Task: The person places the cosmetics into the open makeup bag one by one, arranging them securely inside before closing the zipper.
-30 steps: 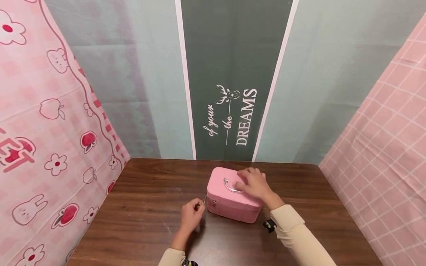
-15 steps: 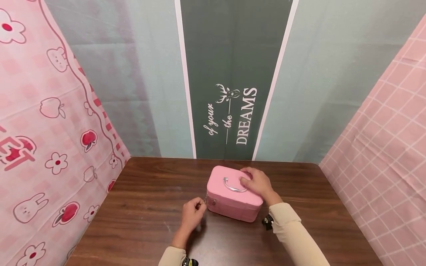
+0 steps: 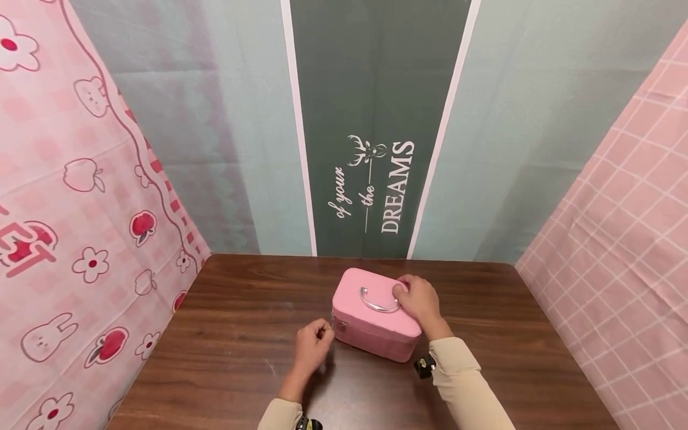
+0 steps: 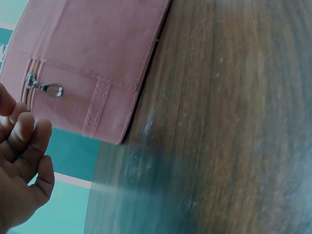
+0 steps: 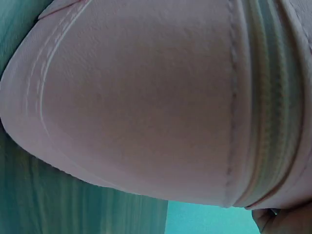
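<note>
A: Head view: the table carries the case near its middle. The right hand rests on the lid, fingers curled over the edge.

B: The left hand, fingers bunched, is beside the zipper pull, not pinching it. The case looks light and stiff-sided; the handle looks the best hold.

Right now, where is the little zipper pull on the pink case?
In the left wrist view the zipper pull hangs on the pink case at the left, just above the left hand, which is not touching it.
</note>
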{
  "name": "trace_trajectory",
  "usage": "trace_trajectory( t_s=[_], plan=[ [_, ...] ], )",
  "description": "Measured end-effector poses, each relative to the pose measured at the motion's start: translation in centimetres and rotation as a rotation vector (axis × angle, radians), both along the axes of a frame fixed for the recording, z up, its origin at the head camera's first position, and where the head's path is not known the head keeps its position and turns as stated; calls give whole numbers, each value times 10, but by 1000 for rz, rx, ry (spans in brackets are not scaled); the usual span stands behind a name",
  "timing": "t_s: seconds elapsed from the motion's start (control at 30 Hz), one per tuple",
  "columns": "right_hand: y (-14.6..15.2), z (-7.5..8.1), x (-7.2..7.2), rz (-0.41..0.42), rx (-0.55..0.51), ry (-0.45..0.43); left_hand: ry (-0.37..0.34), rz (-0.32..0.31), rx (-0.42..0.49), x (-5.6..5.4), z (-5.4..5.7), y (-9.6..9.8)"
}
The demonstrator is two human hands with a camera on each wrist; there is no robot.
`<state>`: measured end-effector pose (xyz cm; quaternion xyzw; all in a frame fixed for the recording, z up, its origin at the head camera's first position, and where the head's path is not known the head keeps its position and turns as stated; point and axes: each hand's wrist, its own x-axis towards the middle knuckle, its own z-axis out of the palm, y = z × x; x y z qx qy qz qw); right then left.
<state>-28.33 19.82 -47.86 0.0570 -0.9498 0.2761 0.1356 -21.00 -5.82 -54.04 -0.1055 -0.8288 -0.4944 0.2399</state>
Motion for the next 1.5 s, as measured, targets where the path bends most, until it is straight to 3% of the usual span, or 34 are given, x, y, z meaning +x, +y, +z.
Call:
trace_trajectory(
  t_s=[0.1, 0.2, 0.5, 0.73, 0.9, 1.03, 1.17, 1.33, 1.43, 1.5],
  plan=[
    [-3, 0, 3, -94, -43, 2, 38, 17, 11, 0, -1, 1],
    [-4, 1, 6, -132, -71, -41, 62, 28, 22, 0, -4, 2],
    [-5, 3, 9, -135, -193, -223, 51, 29, 47, 3, -8, 3],
    [-21, 6, 16, -228, -162, -191, 69, 108, -1, -1, 4, 1],
    [-31, 7, 22, -301, -135, -160, 60, 107, -19, 1, 5, 4],
    [-33, 6, 25, -321, -143, -144, 7, 100, -3, 3, 6, 5],
    [-29, 5, 26, -298, -139, -141, -129, 88, -35, 4, 9, 7],
    [-13, 5, 34, -143, -207, -166, -323, 131, -44, 10, 16, 12],
    [3, 4, 38, -36, -320, -156, -341, 165, 29, 15, 19, 20],
    [14, 0, 41, 16, -400, -145, -313, 172, 90, 19, 22, 27]
  ],
)
